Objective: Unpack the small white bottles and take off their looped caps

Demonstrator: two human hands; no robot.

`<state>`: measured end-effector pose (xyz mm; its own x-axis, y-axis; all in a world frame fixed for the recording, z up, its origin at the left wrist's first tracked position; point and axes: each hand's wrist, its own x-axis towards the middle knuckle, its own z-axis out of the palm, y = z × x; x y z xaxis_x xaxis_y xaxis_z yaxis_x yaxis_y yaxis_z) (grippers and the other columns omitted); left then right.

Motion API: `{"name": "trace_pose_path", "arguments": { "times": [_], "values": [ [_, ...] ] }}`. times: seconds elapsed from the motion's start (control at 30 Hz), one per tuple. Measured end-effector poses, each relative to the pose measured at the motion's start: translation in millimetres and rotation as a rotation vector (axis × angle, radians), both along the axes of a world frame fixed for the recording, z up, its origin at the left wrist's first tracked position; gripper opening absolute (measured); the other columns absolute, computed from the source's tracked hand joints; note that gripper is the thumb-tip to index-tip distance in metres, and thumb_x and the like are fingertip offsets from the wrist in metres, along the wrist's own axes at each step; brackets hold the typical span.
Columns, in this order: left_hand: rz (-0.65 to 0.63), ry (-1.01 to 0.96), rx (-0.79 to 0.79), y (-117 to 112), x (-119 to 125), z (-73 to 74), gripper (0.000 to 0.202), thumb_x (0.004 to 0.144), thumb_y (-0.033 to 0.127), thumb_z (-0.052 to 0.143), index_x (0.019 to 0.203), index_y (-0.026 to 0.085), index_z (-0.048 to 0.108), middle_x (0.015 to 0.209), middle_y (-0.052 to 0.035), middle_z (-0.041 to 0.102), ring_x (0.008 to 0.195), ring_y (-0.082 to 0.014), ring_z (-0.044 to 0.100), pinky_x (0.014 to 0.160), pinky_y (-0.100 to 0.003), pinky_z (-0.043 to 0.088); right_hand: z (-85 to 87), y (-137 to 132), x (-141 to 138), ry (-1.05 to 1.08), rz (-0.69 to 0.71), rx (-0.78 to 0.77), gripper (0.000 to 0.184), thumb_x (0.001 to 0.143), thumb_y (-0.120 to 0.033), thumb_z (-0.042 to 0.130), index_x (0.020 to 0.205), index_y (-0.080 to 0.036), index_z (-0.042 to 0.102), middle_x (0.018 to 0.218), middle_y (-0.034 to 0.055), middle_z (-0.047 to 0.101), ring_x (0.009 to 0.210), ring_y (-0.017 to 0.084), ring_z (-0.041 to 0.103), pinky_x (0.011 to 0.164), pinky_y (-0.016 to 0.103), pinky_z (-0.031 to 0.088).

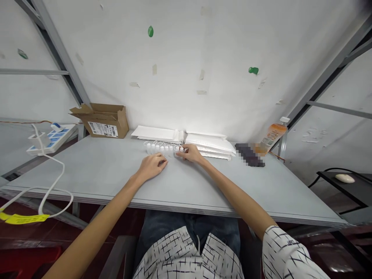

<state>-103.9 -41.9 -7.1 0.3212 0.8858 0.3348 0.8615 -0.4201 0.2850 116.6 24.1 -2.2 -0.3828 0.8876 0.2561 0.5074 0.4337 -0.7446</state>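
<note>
Several small white plastic bottles (162, 149) with thin looped straps at their caps stand upright in a row on the grey table (186, 186). At the row's right end, my right hand (190, 153) is closed, thumb and fingers pinching a small white bottle (181, 150). My left hand (152, 166) rests on the tabletop just in front of the row, its fingers curled in loosely. No object shows in the left hand, and its palm is hidden.
White padded envelopes (209, 144) lie stacked behind the bottles against the wall. An open cardboard box (106, 121) stands back left, beyond a power strip (55, 139) with a white cable. At right are an orange drink bottle (273, 135) and a blurred dark object (250, 155).
</note>
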Motion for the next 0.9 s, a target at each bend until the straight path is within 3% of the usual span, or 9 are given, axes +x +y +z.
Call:
{"name": "trace_pose_path", "arguments": {
  "times": [0.3, 0.53, 0.73, 0.8, 0.9],
  "values": [
    [-0.021, -0.006, 0.019, 0, 2, -0.9, 0.030, 0.088, 0.034, 0.045, 0.083, 0.021, 0.072, 0.090, -0.0026, 0.069, 0.070, -0.0156, 0.060, 0.059, -0.027, 0.039, -4.3, 1, 1, 0.003, 0.003, 0.000, 0.031, 0.072, -0.047, 0.069, 0.081, -0.018, 0.063, 0.053, -0.0054, 0.055, 0.050, 0.014, 0.058, 0.054, 0.022, 0.039],
    [-0.048, -0.003, 0.077, -1, 3, -2.0, 0.027, 0.089, 0.032, 0.048, 0.082, 0.022, 0.072, 0.089, -0.0016, 0.069, 0.067, -0.0148, 0.059, 0.057, -0.027, 0.038, 0.8, -4, 5, 0.062, 0.009, -0.082, 0.042, 0.070, -0.049, 0.073, 0.098, -0.018, 0.065, 0.090, 0.0019, 0.067, 0.051, 0.010, 0.059, 0.042, 0.020, 0.038],
    [-0.135, -0.019, 0.102, -9, 12, -0.7, 0.028, 0.091, 0.032, 0.048, 0.080, 0.020, 0.070, 0.084, -0.0010, 0.069, 0.064, -0.0131, 0.058, 0.058, -0.026, 0.037, 3.3, -7, 14, 0.165, 0.030, -0.176, 0.058, 0.067, -0.047, 0.077, 0.113, -0.015, 0.062, 0.114, 0.0116, 0.064, 0.057, 0.012, 0.063, 0.040, 0.023, 0.046],
    [-0.181, -0.032, 0.114, -11, 18, -0.9, 0.028, 0.092, 0.031, 0.047, 0.079, 0.020, 0.070, 0.082, -0.0013, 0.069, 0.064, -0.0126, 0.058, 0.059, -0.026, 0.037, 5.7, -10, 20, 0.142, 0.029, -0.153, 0.056, 0.069, -0.045, 0.077, 0.115, -0.015, 0.062, 0.116, 0.0125, 0.063, 0.058, 0.013, 0.064, 0.043, 0.024, 0.047],
    [-0.242, -0.041, 0.140, -13, 32, -1.2, 0.030, 0.093, 0.030, 0.047, 0.076, 0.018, 0.069, 0.079, -0.0019, 0.069, 0.063, -0.0120, 0.058, 0.058, -0.026, 0.036, 15.0, -20, 32, 0.026, -0.051, 0.025, 0.039, 0.074, -0.043, 0.074, 0.103, -0.017, 0.066, 0.107, 0.0088, 0.068, 0.058, 0.013, 0.064, 0.054, 0.026, 0.049]
  ]
}}
